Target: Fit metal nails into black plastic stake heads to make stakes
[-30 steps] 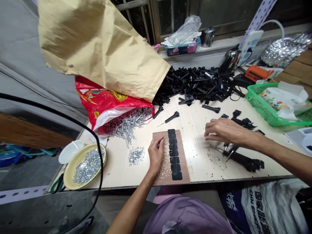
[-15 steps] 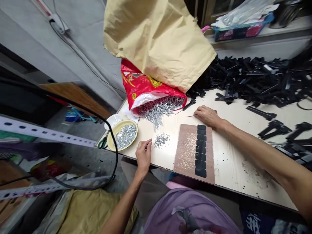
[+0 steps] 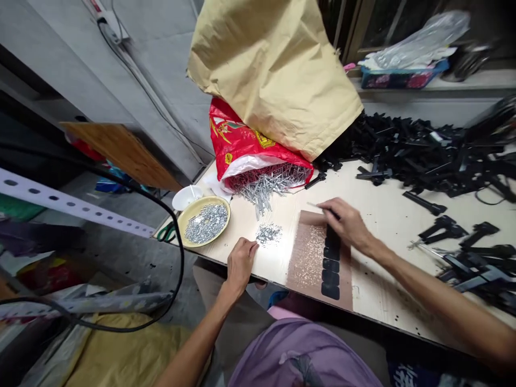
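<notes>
My right hand [image 3: 349,223] is closed around a thin tool with a dark handle [image 3: 334,214] and a slim metal tip pointing left. It hovers over the upper end of a column of black rounded pads [image 3: 331,264] on a brown board [image 3: 308,258], hiding the topmost ones. Pale specks are scattered over the board beside the pads. My left hand [image 3: 241,263] is pinched closed at the table's front edge, touching or nearly touching a small pile of tiny metal pieces [image 3: 269,233]. Whatever its fingertips hold is too small to make out.
A yellow bowl [image 3: 223,228] of small metal pieces stands left, beside a white cup [image 3: 185,196] and green-handled scissors [image 3: 166,232]. Metal pins [image 3: 262,199] spill from a red bag [image 3: 229,142] under tan sheeting [image 3: 278,75]. Black plastic parts [image 3: 419,145] heap at right.
My right hand has moved from beyond the board's far edge toward me, over the upper black pads, with the tool still in it. The left hand stays pinched by the small pile. The view has shifted slightly.
</notes>
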Demonstrator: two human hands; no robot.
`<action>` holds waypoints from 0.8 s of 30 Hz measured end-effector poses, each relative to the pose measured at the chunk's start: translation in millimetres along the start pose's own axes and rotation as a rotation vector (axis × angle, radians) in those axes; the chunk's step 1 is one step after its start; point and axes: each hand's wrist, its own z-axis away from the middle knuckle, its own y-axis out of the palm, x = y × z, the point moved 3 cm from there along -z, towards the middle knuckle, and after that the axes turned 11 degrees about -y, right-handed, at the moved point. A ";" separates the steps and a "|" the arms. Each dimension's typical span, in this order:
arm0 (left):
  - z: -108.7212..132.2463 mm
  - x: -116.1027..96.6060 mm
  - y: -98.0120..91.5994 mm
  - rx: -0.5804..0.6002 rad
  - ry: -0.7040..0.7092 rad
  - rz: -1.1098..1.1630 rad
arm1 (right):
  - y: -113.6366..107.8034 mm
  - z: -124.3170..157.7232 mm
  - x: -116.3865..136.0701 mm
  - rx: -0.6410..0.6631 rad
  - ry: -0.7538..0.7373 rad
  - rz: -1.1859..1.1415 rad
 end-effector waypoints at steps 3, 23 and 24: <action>-1.5 0.8 -2.4 -0.024 -0.025 0.086 | 12.9 5.8 33.2 0.034 -0.020 -0.075; -16.8 -101.3 17.7 0.545 -0.681 1.533 | 11.8 8.3 91.1 0.035 0.032 0.126; -17.1 -101.6 18.4 0.541 -0.681 1.522 | 11.3 8.2 90.9 0.042 0.033 0.136</action>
